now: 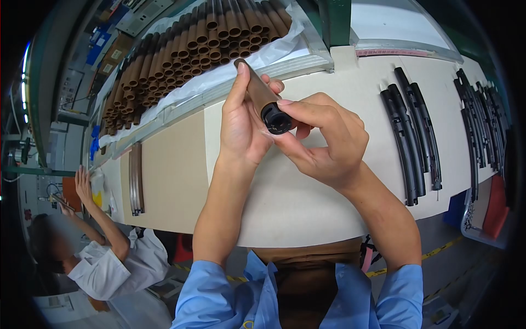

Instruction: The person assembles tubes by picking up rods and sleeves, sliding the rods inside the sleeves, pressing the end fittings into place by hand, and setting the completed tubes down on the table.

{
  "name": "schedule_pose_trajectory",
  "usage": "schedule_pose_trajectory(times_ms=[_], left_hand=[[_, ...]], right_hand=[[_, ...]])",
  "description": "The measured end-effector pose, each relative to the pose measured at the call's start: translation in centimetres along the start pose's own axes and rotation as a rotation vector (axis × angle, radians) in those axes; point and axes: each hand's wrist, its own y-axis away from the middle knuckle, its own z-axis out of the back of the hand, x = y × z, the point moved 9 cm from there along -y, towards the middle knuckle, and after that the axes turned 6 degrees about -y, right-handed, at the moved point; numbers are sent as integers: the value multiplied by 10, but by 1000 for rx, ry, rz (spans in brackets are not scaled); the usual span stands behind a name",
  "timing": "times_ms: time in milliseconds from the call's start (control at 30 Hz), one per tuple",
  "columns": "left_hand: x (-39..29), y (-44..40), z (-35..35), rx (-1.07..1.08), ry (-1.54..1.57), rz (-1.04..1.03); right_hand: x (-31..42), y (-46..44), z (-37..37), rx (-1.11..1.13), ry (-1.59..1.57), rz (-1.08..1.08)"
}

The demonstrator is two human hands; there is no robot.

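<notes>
A brown tube [257, 89] points toward me, with a black fitting [275, 119] at its near end. My left hand [241, 120] wraps round the tube from the left, the thumb lying along its upper part. At the near end, my right hand [329, 134] pinches the black fitting and the tube's rim between thumb and forefinger. Both hands are raised above the pale work surface [296, 208]. Whether the fitting sits fully inside the tube cannot be made out.
Brown tubes [208, 41] are stacked in a lined tray behind. Assembled tubes [136, 178] lie at the left. Black parts [405, 137] and more black parts [476, 120] lie at the right. A co-worker [109, 252] sits at lower left. A bin [487, 219] stands at far right.
</notes>
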Motion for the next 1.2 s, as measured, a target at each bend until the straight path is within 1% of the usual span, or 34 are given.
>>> schedule_pose_trajectory(times_ms=[333,600,900,1000,1200], left_hand=[[6,-3,2,-17,10,1],[5,-2,-2,44,23,-32],[3,-2,-7,78,74,-82],[1,-1,-10,106,89,-92],[0,-1,-11,90,91,-113]], right_hand=[[0,-2,2,-10,-22,-3],[3,-3,5,-20,-28,33],[1,-2,9,-30,-24,5],[2,-2,8,28,-45,16],[1,-1,9,21,-52,16]])
